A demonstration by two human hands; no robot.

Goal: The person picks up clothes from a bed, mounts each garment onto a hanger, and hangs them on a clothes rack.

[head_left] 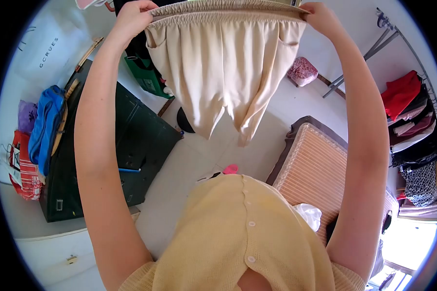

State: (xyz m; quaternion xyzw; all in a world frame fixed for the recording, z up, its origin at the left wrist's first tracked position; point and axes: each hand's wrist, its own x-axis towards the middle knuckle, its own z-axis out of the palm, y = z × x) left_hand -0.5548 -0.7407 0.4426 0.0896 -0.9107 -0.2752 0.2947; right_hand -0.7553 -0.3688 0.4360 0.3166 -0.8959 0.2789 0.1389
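A pair of cream trousers (218,63) with a gathered elastic waistband hangs stretched out in front of me, legs downward. My left hand (133,20) pinches one end of the waistband, its fingers closed over the cloth. At the opposite end, my right hand (320,17) grips the band the same way, thumb and fingers together. Both arms are raised and spread apart. A pocket opening shows near each side of the trousers, and the leg ends hang free above the floor.
To the left stands a dark green chest (126,131), with a blue cloth bag (46,128) and a red bag (24,167) beyond it. On the right is a bed with a striped mat (315,169). A pink stool (302,72) and hanging clothes (412,116) are farther off.
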